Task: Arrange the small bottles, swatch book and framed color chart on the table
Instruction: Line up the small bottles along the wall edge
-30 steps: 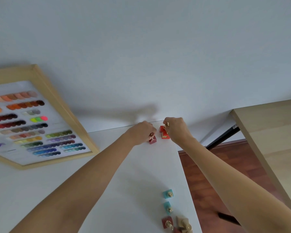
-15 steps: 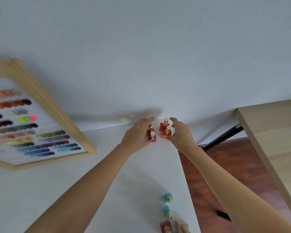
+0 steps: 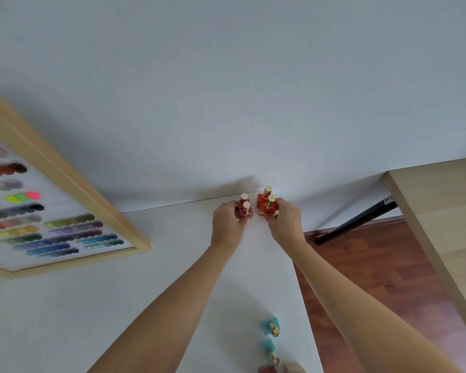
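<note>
Fingers point(image 3: 238, 211) of the left hand point(image 3: 226, 224) cup the dark red bottles point(image 3: 244, 210) at the table point(image 3: 65, 319) back edge; right hand point(image 3: 284, 220) pinches the orange-red bottles point(image 3: 266, 204). Nudge both pairs gently together, keeping them upright.

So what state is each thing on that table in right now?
Dark red bottles: upright, capped, left hand touching them.
Bright red bottles: upright, gold caps on, right hand touching them.
Teal bottles: capped, standing untouched near the table edge.
Framed color chart: propped tilted against the wall.
</note>
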{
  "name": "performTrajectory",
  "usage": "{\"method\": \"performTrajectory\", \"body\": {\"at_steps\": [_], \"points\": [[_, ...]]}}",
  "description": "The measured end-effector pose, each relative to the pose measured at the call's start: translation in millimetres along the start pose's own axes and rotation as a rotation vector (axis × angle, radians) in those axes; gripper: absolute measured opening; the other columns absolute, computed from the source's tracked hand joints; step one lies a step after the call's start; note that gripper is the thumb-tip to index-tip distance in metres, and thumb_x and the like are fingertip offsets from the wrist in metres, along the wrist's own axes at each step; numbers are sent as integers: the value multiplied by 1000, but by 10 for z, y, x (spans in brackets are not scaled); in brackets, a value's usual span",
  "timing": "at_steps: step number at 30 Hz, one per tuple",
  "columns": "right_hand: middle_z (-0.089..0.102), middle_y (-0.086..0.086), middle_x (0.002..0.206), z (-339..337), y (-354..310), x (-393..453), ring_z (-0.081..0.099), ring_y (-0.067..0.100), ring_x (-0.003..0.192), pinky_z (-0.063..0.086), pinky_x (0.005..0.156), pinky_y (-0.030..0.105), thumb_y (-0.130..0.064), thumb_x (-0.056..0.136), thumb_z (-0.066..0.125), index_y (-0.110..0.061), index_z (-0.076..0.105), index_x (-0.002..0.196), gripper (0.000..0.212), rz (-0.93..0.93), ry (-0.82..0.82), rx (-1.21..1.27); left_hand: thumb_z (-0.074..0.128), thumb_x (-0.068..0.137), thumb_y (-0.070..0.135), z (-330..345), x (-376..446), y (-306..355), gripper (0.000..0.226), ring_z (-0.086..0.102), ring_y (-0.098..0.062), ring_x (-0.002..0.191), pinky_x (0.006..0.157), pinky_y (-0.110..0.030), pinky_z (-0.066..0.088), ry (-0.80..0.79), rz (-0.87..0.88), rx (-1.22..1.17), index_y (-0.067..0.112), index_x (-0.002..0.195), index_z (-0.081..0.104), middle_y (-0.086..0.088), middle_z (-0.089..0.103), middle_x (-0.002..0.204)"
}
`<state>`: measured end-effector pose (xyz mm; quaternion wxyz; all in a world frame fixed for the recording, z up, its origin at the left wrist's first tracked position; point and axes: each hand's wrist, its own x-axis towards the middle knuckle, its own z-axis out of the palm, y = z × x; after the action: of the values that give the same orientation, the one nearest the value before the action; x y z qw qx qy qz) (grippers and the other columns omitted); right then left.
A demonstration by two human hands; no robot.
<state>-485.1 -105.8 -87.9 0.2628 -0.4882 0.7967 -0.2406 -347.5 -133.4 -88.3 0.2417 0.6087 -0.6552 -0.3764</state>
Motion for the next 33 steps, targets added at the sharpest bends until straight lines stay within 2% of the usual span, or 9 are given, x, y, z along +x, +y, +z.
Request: {"method": "performTrajectory", "body": {"at_steps": [6, 10, 17, 23, 26, 28, 31, 33], "points": [[66, 15, 81, 6, -56, 120, 57, 31, 74, 46, 71, 40, 0, 86, 55, 0, 61, 86, 6, -29, 42, 4, 72, 78, 4, 107, 147, 101, 11, 69, -23, 83, 80, -40, 57, 33, -29, -69, 6, 89, 72, -10, 74, 86], [67, 17, 77, -11, -65, 207, 55, 31, 68, 48, 68, 41, 5, 85, 51, 1, 61, 84, 10, -29, 55, 2, 71, 78, 3, 159, 231, 168, 7, 68, -21, 77, 68, -29, 52, 62, -35, -52, 5, 84, 72, -9, 75, 82], [67, 14, 75, -8, -28, 287, 52, 26, 65, 44, 65, 34, 7, 85, 53, -1, 63, 84, 12, -12, 53, 3, 68, 78, 2, 216, 267, 185, 7, 67, -24, 77, 72, -36, 55, 62, -36, -38, 5, 83, 71, -9, 74, 81], [68, 16, 76, -45, -37, 264, 52, 26, 64, 47, 66, 37, 5, 86, 53, 0, 63, 84, 11, -25, 21, 9, 67, 77, 0, 186, 270, 208, 6, 66, -27, 74, 68, -36, 52, 41, -57, -11, 4, 80, 71, -10, 73, 76], [70, 17, 81, -110, -33, 276, 60, 33, 72, 49, 72, 40, 2, 87, 53, 1, 63, 86, 10, -43, -47, -9, 68, 76, -1, 148, 266, 220, 6, 66, -31, 78, 69, -37, 51, -4, -59, -8, 1, 81, 70, -14, 73, 79], [70, 18, 90, -181, -21, 255, 63, 36, 85, 50, 78, 41, -2, 87, 54, 1, 62, 94, 11, -33, -108, 0, 73, 74, 0, 100, 229, 224, 14, 66, -30, 84, 71, -31, 49, -28, -64, 16, 0, 87, 69, -15, 72, 86], [59, 19, 126, -313, 33, 130, 61, 33, 107, 47, 95, 38, -6, 89, 57, 0, 49, 130, 43, 30, -171, 40, 74, 76, 3, -10, 90, 198, 39, 64, -30, 98, 82, -31, 48, -66, -85, 34, -1, 112, 62, -18, 66, 107], [55, 15, 134, -398, 105, -28, 60, 28, 110, 43, 101, 36, -6, 90, 57, -5, 41, 139, 52, 23, -163, 38, 72, 80, 5, -111, -67, 137, 54, 62, -29, 109, 88, -28, 46, -99, -93, 33, -1, 129, 51, -17, 61, 122]]}}
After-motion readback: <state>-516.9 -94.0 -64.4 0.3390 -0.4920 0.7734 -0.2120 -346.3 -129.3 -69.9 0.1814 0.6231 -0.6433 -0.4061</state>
